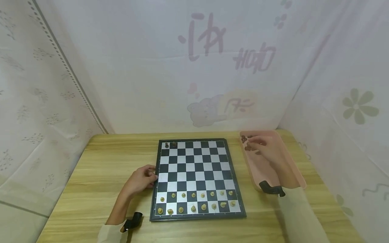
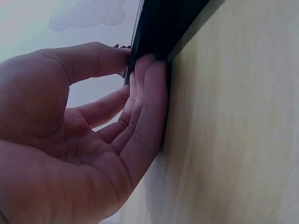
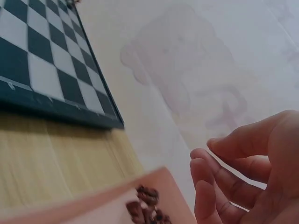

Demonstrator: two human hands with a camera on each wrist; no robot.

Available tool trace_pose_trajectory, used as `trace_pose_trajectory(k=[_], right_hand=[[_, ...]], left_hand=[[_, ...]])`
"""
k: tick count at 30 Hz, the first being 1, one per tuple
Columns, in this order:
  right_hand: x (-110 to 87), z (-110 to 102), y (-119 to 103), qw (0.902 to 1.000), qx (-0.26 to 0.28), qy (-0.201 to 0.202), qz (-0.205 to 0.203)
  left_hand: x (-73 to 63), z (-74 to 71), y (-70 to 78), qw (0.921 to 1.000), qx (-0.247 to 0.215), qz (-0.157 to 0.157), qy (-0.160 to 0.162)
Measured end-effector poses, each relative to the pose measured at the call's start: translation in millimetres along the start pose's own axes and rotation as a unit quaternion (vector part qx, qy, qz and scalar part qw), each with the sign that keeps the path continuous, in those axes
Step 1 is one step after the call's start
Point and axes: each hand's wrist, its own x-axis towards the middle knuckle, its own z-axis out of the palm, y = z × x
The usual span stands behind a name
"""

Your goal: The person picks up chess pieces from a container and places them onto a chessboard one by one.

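A black-and-white chessboard (image 1: 190, 167) lies on the wooden table. My left hand (image 1: 142, 179) holds its left edge, the thumb on the upper rim and the other fingers (image 2: 152, 93) against the side near the tabletop. Over the far part of a pink tray (image 1: 293, 162) is my right hand (image 1: 265, 148). Its fingers are loosely bent, with thumb and fingertips close together; nothing shows between them in the right wrist view. Dark brown chess pieces (image 3: 147, 205) lie in the tray beside the fingers.
Two dark pieces, one of them a small chess piece (image 1: 166, 145), stand at the board's far left corner. Light chess pieces (image 1: 193, 209) fill two rows on the near side. Patterned white curtains (image 1: 170, 84) enclose the table (image 1: 115, 152) at the back and sides.
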Motion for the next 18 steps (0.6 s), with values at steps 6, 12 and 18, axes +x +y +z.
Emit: trace_pose_trajectory(k=[6, 12, 18], right_hand=[[15.6, -17, 21, 0.9999, -0.014, -0.006, -0.003], [25.7, -13, 36, 0.9967, -0.079, -0.021, -0.003], [29.2, -5, 45, 0.9887, -0.139, -0.036, 0.043]], left_hand=[[0.0, -2.4, -0.4, 0.9997, -0.021, 0.001, 0.007], [1.2, -4.9, -4.8, 0.9989, -0.04, 0.005, 0.023], [3.5, -7.3, -9.4, 0.9984, -0.048, 0.014, 0.026]])
